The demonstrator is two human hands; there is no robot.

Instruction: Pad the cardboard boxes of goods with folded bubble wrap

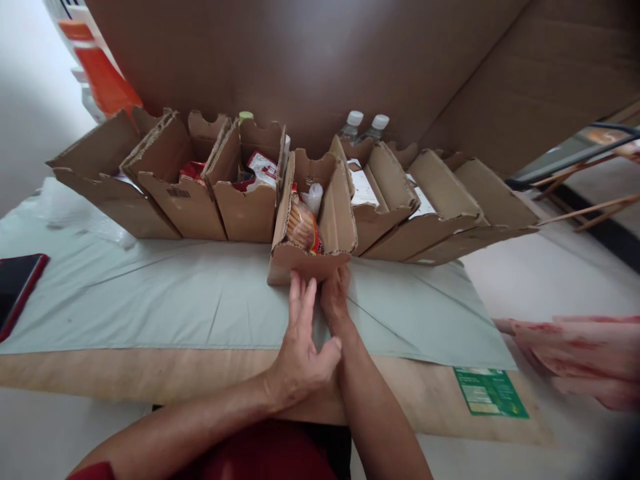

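A pale green sheet point(150, 293) covers my wooden table point(150, 377), with a row of corrugated cardboard boxes along the back. My right hand point(335, 297) touches the front wall of the middle box point(313, 257); my left hand point(300, 347) lies flat beside it, fingers extended, holding nothing.

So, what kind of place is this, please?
Probably a makeshift packing station for food parcels. A row of open cardboard boxes holds snack packets on a cloth-covered table, with water bottles behind. Both hands, left hand and right hand, reach the middle box.
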